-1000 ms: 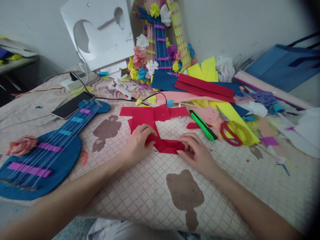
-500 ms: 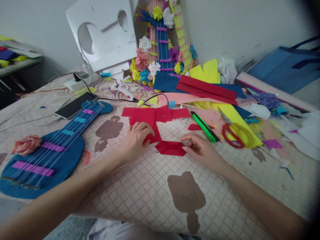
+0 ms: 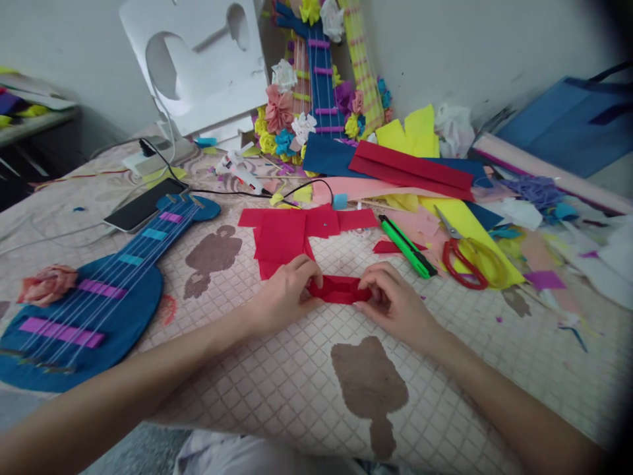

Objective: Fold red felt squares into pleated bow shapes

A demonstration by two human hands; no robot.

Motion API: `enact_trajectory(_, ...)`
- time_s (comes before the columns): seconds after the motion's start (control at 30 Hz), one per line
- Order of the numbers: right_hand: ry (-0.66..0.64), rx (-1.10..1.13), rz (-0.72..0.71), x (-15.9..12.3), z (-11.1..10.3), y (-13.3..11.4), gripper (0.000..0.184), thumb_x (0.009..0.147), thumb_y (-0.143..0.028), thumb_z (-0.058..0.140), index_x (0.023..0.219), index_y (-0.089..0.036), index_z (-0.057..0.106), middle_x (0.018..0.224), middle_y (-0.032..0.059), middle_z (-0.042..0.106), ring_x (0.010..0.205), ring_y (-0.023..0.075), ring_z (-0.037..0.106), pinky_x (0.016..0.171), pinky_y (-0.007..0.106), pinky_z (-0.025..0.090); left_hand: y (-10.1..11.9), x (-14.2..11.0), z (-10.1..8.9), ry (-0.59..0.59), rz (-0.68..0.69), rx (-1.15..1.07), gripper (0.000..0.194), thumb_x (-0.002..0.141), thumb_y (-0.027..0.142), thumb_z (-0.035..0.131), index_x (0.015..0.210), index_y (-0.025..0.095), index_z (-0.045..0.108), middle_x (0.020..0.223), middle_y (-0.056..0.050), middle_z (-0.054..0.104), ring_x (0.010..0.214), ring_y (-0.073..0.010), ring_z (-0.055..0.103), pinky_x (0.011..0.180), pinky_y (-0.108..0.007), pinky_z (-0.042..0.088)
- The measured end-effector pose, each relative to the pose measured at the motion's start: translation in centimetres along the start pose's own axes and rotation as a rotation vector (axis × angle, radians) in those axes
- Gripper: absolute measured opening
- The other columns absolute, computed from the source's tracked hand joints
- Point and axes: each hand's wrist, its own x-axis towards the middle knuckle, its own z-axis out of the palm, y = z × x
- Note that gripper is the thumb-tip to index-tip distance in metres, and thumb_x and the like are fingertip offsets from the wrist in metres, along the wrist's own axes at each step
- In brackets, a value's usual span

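Note:
A small folded piece of red paper [image 3: 340, 290] lies on the patterned tablecloth in front of me, creased along its length. My left hand [image 3: 293, 285] pinches its left end between thumb and fingers. At the other end, my right hand [image 3: 388, 294] grips the paper the same way, fingertips curled. Just beyond my left hand, several flat red paper pieces [image 3: 283, 236] overlap one another. A green box cutter [image 3: 407, 247] rests past my right hand, beside a narrow red scrap [image 3: 390, 247].
A blue paper guitar [image 3: 119, 297] with a pink flower lies at left, near a phone [image 3: 146, 206]. Scissors [image 3: 467, 260] sit on yellow paper at right. Behind are a glue gun [image 3: 242, 175], red strips [image 3: 410, 169], a white foam board [image 3: 198, 66] and decorated guitars [image 3: 324, 79].
My left hand let go of the folded paper and was over the flat red pieces half a second ago. Now it has moved right and pinches the folded paper's left end again.

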Motion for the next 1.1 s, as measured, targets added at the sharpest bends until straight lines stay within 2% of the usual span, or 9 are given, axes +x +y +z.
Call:
enact_trajectory(0.2, -0.086, -0.022, 0.002, 0.0, 0.1, -0.4, 0.01, 0.082, -0.012, 0.055, 0.083, -0.021, 0.05, 0.092, 0.003, 0.048, 0.073, 0.0128, 0.051, 0.061, 0.026, 0.045, -0.5, -0.5, -0.4, 0.051, -0.031, 0.002, 0.01, 0.075, 0.011, 0.063, 0.083, 0.017, 0.06, 0.089, -0.004, 0.056, 0.086, -0.0169, 0.054, 0.074, -0.029, 0.045)
enact_trajectory(0.37, -0.087, -0.022, 0.003, 0.0, 0.1, -0.4, 0.011, 0.082, -0.011, 0.053, 0.08, -0.021, 0.05, 0.088, 0.0021, 0.049, 0.07, 0.0126, 0.051, 0.061, 0.027, 0.043, -1.2, -0.4, 0.0, 0.042, -0.032, 0.058, 0.004, 0.078, 0.012, 0.061, 0.079, 0.017, 0.061, 0.085, -0.003, 0.058, 0.082, -0.0163, 0.054, 0.072, -0.029, 0.043)
enact_trajectory(0.7, -0.086, -0.045, 0.04, 0.1, 0.3, -0.8, 0.012, 0.084, -0.01, 0.052, 0.077, -0.019, 0.049, 0.085, 0.0024, 0.048, 0.071, 0.0123, 0.05, 0.063, 0.026, 0.042, -0.6, 0.0, 0.5, 0.04, -0.091, 0.172, 0.007, 0.077, 0.01, 0.058, 0.074, 0.016, 0.059, 0.081, -0.002, 0.058, 0.081, -0.0167, 0.053, 0.071, -0.029, 0.041)
enact_trajectory(0.97, -0.084, -0.051, 0.043, 0.1, 0.5, -0.6, 0.011, 0.086, -0.013, 0.052, 0.078, -0.019, 0.048, 0.086, 0.002, 0.048, 0.07, 0.0119, 0.049, 0.063, 0.026, 0.041, -0.5, 0.0, 0.6, 0.068, -0.103, 0.102, 0.008, 0.076, 0.009, 0.061, 0.074, 0.016, 0.059, 0.081, -0.001, 0.06, 0.081, -0.0155, 0.054, 0.07, -0.027, 0.041)
enact_trajectory(1.1, -0.087, -0.048, 0.048, 0.0, 0.5, -0.6, 0.01, 0.087, -0.016, 0.052, 0.079, -0.019, 0.048, 0.087, 0.0023, 0.048, 0.071, 0.012, 0.049, 0.064, 0.026, 0.041, -0.8, 0.1, 0.3, 0.094, -0.115, -0.046, 0.007, 0.078, 0.011, 0.059, 0.079, 0.017, 0.063, 0.081, -0.001, 0.061, 0.075, -0.0123, 0.054, 0.066, -0.024, 0.042)
